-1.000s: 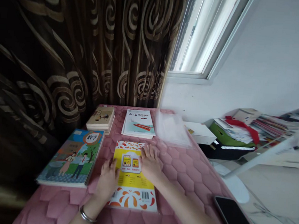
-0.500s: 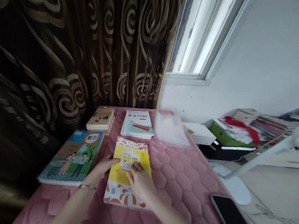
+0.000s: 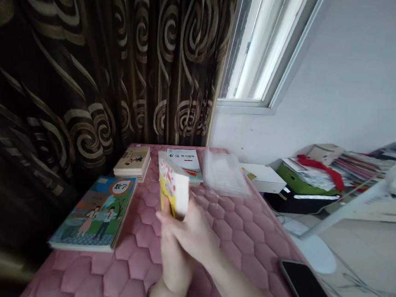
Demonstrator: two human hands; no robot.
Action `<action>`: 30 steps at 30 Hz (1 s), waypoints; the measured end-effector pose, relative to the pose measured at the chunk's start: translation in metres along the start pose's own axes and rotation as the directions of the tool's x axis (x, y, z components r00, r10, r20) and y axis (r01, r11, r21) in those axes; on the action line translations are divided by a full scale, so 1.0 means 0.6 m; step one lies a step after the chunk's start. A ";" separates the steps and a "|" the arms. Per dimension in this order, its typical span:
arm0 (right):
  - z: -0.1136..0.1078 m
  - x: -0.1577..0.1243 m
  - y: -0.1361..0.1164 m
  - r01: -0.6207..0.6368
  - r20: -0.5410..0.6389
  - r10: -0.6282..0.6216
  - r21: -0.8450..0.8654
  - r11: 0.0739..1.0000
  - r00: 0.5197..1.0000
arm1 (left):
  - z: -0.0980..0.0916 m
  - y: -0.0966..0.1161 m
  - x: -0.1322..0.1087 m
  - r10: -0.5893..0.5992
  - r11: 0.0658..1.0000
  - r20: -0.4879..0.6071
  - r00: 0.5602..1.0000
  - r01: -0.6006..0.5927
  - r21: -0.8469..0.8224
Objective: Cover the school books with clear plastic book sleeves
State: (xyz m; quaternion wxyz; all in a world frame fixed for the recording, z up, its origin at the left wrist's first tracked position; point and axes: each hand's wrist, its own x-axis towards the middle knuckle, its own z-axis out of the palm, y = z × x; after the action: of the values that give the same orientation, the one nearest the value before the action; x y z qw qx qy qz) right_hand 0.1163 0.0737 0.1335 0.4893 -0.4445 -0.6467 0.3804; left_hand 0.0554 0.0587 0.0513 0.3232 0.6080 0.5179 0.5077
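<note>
A thick yellow, white and red book (image 3: 169, 183) is held upright above the pink quilted cover, its pale edge turned toward the right. My left hand (image 3: 175, 260), with a bracelet at the wrist, grips the lower end. Crossing in front of it, my right hand (image 3: 196, 229) closes round the same end from the right. Some fingers of both hands are hidden behind the book and each other. Beyond the book, partly covered by it, lie white-and-teal booklets (image 3: 186, 159). A pile of textbooks (image 3: 95, 213) with a picture of children lies left of my hands.
Small tan books (image 3: 133, 159) are stacked at the far left by the dark curtain (image 3: 171, 63). Clear plastic sleeves (image 3: 227, 172) lie at the far right, with a white box (image 3: 265, 177) past them. A phone (image 3: 312, 292) rests near the right edge, beside a white fan stand (image 3: 316, 256).
The yellow book lay flat under both hands. Now it is lifted and stands on edge, gripped by both hands, and my left hand has come right, beneath my right.
</note>
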 end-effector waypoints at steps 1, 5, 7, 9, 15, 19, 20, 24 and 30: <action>-0.006 0.005 0.015 -0.010 -0.052 0.013 0.068 0.998 0.999 | 0.024 -0.008 -0.004 0.057 0.996 -0.075 0.996 -0.051 0.076; -0.050 0.031 0.081 -0.062 0.016 0.060 0.274 0.960 0.998 | 0.065 -0.036 -0.025 0.271 0.940 -0.063 0.961 -0.249 0.234; -0.082 0.040 0.106 -0.078 0.058 0.064 0.293 0.953 0.996 | 0.039 -0.046 -0.024 0.373 0.889 -0.007 0.928 -0.355 0.290; -0.109 0.044 0.128 -0.091 0.065 0.074 0.308 0.947 0.995 | -0.013 -0.056 0.000 0.370 0.898 -0.161 0.915 -0.308 0.313; -0.133 0.054 0.166 -0.091 0.119 0.046 0.410 0.908 0.992 | -0.159 -0.078 0.161 0.118 0.973 -0.019 0.993 -0.120 -0.196; -0.141 0.089 0.153 -0.073 0.149 0.003 0.464 0.883 0.989 | -0.166 -0.065 0.212 0.061 0.904 0.248 0.967 0.052 -0.424; -0.146 0.101 0.147 -0.055 0.140 -0.013 0.469 0.881 0.990 | -0.160 -0.061 0.213 0.066 0.898 0.212 0.975 0.035 -0.438; -0.158 0.137 0.148 0.054 0.069 -0.088 0.387 0.920 0.994 | -0.132 -0.061 0.195 0.075 0.931 -0.051 0.996 -0.088 -0.354; -0.124 0.125 0.228 -0.027 0.036 0.020 0.222 0.975 0.999 | -0.111 -0.089 0.191 0.052 0.984 -0.178 0.983 -0.081 -0.162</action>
State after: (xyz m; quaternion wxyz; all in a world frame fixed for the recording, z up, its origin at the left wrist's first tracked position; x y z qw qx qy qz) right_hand 0.2067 0.1920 0.0457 0.5206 -0.3883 -0.6028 0.4634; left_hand -0.0298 0.1730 0.0531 0.3101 0.5492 0.4786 0.6109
